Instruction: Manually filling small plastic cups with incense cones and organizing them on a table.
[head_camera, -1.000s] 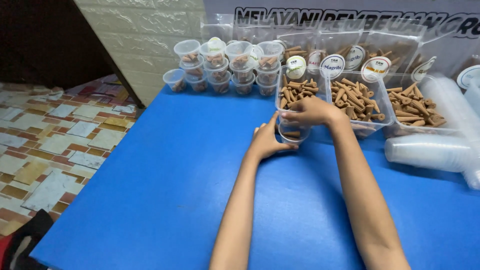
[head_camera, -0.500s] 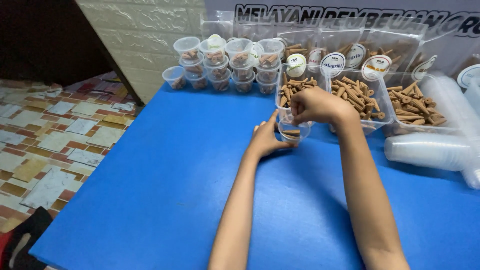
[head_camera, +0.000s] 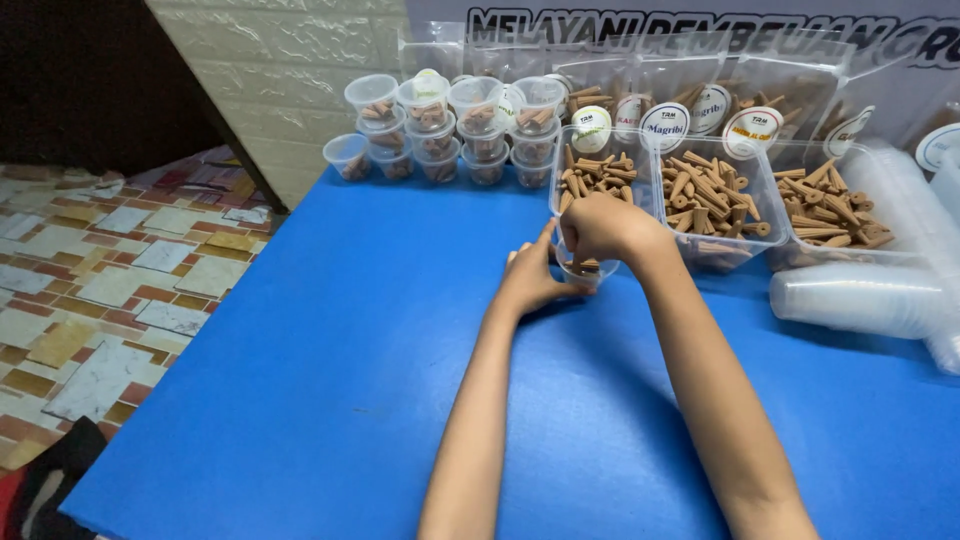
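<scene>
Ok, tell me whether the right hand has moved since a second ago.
Yes, slightly. The right hand has drawn back from the tray of brown cones toward the person, now sitting over the small clear cup.

Small clear cup (head_camera: 585, 270) upright, holding brown cones.

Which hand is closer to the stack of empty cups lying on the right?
Right. The right hand is over the small cup, on the side nearer the stack of empty cups; the left hand is farther away, left of the cup.
</scene>
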